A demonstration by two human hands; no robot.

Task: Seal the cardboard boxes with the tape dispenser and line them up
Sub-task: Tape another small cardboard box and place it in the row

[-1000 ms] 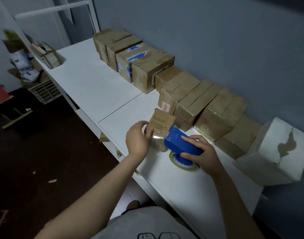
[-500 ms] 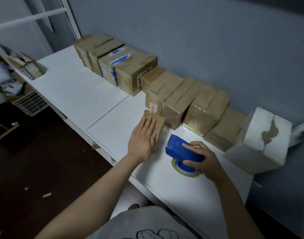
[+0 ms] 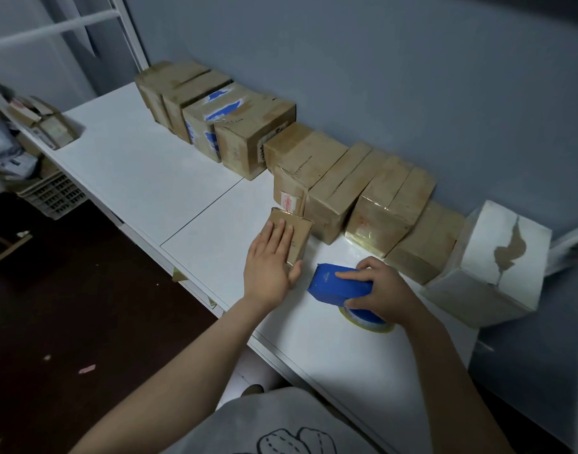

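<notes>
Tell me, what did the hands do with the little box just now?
The left hand stopped gripping the box, laid it flat on the table and now presses it with straight fingers. The dispenser came off the box, so the two are apart. The right hand kept holding the dispenser, and the row by the wall stayed put.

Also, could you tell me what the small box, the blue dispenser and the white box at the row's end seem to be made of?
Small box: matte brown cardboard, by its dull tan faces. Blue dispenser: likely hard plastic, smooth and evenly coloured with a serrated front edge. White box: probably cardboard under a white coating, since a torn patch shows brown.
</notes>
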